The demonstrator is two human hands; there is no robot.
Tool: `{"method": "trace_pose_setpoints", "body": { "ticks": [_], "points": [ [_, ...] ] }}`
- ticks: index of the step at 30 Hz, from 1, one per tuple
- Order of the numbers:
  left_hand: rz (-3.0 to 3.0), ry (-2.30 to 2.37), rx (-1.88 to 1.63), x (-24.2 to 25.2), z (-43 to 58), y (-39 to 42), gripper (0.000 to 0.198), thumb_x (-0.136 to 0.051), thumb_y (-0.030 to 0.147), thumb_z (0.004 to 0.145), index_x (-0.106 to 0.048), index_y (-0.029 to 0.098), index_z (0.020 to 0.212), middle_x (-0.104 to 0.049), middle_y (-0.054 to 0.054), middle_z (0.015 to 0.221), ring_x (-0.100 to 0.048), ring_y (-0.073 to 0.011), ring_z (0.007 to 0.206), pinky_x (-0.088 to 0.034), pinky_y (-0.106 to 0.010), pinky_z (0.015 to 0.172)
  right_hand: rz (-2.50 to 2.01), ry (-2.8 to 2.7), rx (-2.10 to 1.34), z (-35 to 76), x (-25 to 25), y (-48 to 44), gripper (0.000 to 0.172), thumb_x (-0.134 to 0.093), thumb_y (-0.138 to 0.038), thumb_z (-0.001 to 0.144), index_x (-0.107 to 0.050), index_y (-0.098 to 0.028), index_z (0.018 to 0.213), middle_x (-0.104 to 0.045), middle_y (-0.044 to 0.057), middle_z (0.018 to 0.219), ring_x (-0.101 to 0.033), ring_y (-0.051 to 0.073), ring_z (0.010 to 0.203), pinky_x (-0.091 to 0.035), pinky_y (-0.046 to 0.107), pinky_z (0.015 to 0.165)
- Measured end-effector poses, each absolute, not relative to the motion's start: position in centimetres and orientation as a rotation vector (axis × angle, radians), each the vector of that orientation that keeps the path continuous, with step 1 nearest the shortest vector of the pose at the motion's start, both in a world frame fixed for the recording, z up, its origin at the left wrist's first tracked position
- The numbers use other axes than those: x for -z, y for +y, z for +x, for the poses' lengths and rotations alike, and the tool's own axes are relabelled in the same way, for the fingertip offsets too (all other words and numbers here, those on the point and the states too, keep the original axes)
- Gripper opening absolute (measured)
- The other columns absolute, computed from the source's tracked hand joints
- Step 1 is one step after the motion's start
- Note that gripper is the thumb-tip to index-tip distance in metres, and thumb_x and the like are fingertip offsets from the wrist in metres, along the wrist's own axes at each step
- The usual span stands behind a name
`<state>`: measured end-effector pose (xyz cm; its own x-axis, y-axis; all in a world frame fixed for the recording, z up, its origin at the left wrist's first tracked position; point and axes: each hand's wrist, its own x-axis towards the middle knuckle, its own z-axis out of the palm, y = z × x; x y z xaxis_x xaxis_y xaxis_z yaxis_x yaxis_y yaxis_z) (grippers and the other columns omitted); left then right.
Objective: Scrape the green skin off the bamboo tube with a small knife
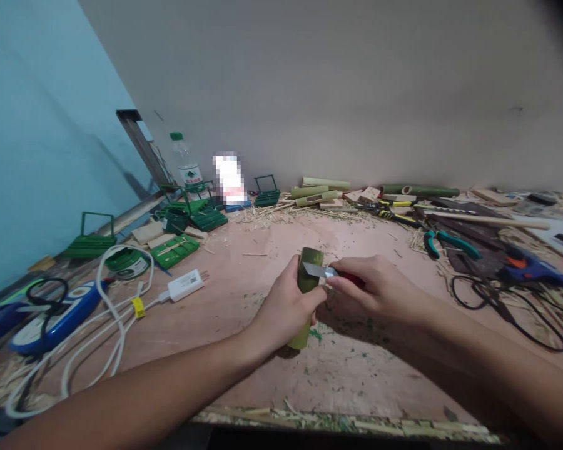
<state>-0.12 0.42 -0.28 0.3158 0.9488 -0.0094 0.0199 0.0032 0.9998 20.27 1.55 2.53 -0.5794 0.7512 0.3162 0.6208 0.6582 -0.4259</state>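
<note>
Left hand (pixel 288 306) grips the bamboo (pixel 307 285), both ends poking past it. Right hand (pixel 378 284) clasps a knife (pixel 316 271) over the bamboo

A blue wall (pixel 42 112) fills the left side, and a plain grey wall (pixel 333 94) stretches across the back, with a small dark mark (pixel 517 109) toward its right. The two meet along a slanting line. A dark frame (pixel 138 140) stands near that corner. Faint diagonal shadows cross the blue. The table (pixel 370 247) has a pale, pinkish wooden top under dim, soft light.
</note>
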Motion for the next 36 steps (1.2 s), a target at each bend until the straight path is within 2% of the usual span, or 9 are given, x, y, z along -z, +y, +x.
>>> {"method": "trace_pose_setpoints", "body": {
  "ticks": [5,8,13,24,30,36],
  "points": [
    [1.414,0.945,-0.825,-0.6,0.1,-1.2,0.039,-0.068,0.021,0.085,-0.054,0.024,0.121,-0.055,0.008,0.069,-0.052,-0.0094,0.046,-0.044,-0.020,0.042,-1.268,-2.239,-0.320,21.6,-2.8,3.2,0.043,-0.049,-0.046,0.106,-0.058,-0.019,0.074,-0.051,-0.002,0.061,-0.042,0.013,0.054,-0.030,0.029,0.057],
    [1.358,0.891,-0.818,-1.2,0.2,-1.8,0.036,-0.070,0.022,0.085,-0.054,0.024,0.117,-0.054,0.008,0.067,-0.050,-0.0084,0.046,-0.044,-0.019,0.043,-1.334,-2.179,-0.311,22.7,-3.1,4.2,0.045,-0.049,-0.048,0.105,-0.054,-0.020,0.070,-0.049,-0.002,0.059,-0.042,0.014,0.056,-0.029,0.030,0.056],
    [1.209,0.925,-0.861,-0.3,0.2,-0.2,0.033,-0.071,0.022,0.079,-0.051,0.023,0.105,-0.053,0.009,0.057,-0.049,-0.0109,0.040,-0.043,-0.022,0.040,-1.312,-2.153,-0.312,22.4,-3.8,3.5,0.045,-0.047,-0.049,0.105,-0.055,-0.020,0.072,-0.050,-0.001,0.061,-0.045,0.015,0.057,-0.031,0.030,0.057],
    [1.121,0.903,-0.881,-0.1,0.1,0.5,0.036,-0.071,0.024,0.077,-0.051,0.023,0.107,-0.055,0.008,0.057,-0.052,-0.0122,0.041,-0.044,-0.022,0.040,-1.124,-2.368,-0.472,20.8,-2.7,1.8,0.033,-0.048,-0.038,0.107,-0.069,-0.016,0.095,-0.064,0.001,0.073,-0.053,0.014,0.063,-0.039,0.026,0.062],
    [1.150,0.907,-0.891,0.2,0.2,0.3,0.034,-0.071,0.024,0.077,-0.051,0.022,0.105,-0.054,0.009,0.056,-0.051,-0.0116,0.040,-0.044,-0.022,0.041,-1.078,-2.424,-0.481,20.8,-2.6,1.6,0.034,-0.048,-0.037,0.108,-0.064,-0.017,0.085,-0.058,-0.001,0.069,-0.049,0.012,0.061,-0.036,0.025,0.060],
    [1.191,0.913,-0.880,-0.2,0.1,-0.1,0.036,-0.070,0.024,0.079,-0.052,0.021,0.110,-0.053,0.009,0.056,-0.050,-0.0112,0.040,-0.045,-0.022,0.041,-1.035,-2.413,-0.466,21.0,-2.9,1.9,0.035,-0.046,-0.039,0.108,-0.067,-0.016,0.090,-0.060,0.000,0.071,-0.051,0.013,0.061,-0.037,0.026,0.062]
  ]
}}
